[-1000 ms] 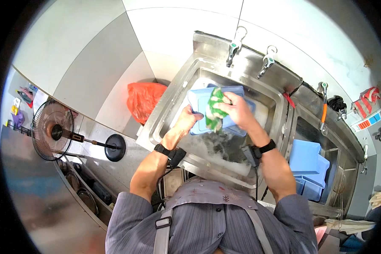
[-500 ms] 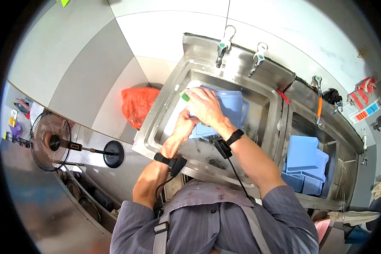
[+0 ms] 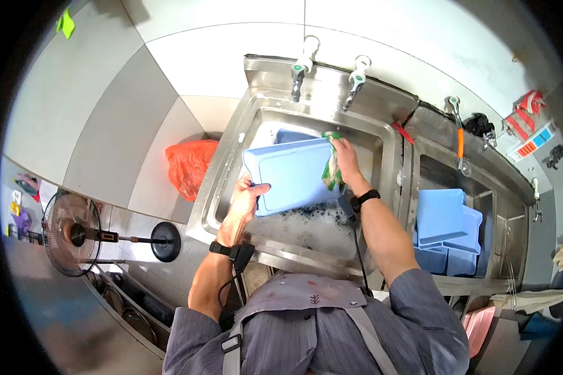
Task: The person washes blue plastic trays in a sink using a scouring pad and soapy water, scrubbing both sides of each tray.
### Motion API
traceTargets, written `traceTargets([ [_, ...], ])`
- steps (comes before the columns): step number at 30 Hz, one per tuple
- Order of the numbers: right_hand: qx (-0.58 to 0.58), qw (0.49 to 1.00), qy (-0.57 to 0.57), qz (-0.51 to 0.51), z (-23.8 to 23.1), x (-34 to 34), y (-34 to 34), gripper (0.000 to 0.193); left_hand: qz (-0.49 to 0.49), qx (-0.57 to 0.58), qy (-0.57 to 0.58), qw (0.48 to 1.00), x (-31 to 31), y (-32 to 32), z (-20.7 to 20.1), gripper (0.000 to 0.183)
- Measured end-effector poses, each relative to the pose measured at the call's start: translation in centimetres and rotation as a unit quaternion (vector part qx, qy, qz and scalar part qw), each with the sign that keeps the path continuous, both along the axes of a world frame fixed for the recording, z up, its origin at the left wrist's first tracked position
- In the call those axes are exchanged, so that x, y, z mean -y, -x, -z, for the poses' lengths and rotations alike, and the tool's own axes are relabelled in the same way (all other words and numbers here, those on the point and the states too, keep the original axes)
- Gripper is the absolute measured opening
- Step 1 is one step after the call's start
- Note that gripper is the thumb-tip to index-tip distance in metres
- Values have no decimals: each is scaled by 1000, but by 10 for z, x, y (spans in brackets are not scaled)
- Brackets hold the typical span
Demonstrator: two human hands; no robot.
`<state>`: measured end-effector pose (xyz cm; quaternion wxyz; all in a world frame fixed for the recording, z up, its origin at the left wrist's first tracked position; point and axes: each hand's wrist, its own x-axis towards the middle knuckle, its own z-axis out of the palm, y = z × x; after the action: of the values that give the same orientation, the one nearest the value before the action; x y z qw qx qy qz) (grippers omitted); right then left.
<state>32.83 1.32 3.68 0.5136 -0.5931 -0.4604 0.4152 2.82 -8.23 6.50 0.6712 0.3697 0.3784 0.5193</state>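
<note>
A light-blue plastic tray (image 3: pixel 297 178) is tilted up over the left steel sink (image 3: pixel 231 156), its flat face turned toward me. My left hand (image 3: pixel 247 195) grips its lower left corner, thumb lying on the face. Against the tray's right edge, my right hand (image 3: pixel 349 164) is closed on a green and white scrubbing cloth (image 3: pixel 331 164). Part of another blue container (image 3: pixel 289 135) shows behind the tray in the sink. Dark water with suds (image 3: pixel 309 211) lies below.
Several blue trays (image 3: pixel 441 215) are stacked in the right sink. Two taps (image 3: pixel 300 69) stand over the left sink; another tap with an orange sleeve (image 3: pixel 460 140) serves the right one. An orange-red plastic bag (image 3: pixel 187 167) sits left of the sink, with a fan (image 3: pixel 75 231) farther left.
The tray has been turned so its flat face shows. My right hand has moved right with the cloth to the tray's right edge, and my left hand has shifted left to its corner.
</note>
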Motion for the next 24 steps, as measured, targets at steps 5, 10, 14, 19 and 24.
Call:
traceTargets([
  [5,-204,975,90,-11,8,5,-21,44,0,35,14,999,-1,1,10,47],
  [10,-97,990,42,-90,-44,-2,-13,48,-56,5,59,997,-3,33,10,44],
  [14,47,985,-49,-161,-87,1,-3,53,-27,-218,37,975,-16,37,-26,59],
  [19,99,974,-42,-197,-125,4,31,54,193,-393,-31,899,-23,-14,-108,70],
  [24,166,965,-91,-183,-154,8,44,48,147,-319,-35,936,-30,-15,-101,62],
])
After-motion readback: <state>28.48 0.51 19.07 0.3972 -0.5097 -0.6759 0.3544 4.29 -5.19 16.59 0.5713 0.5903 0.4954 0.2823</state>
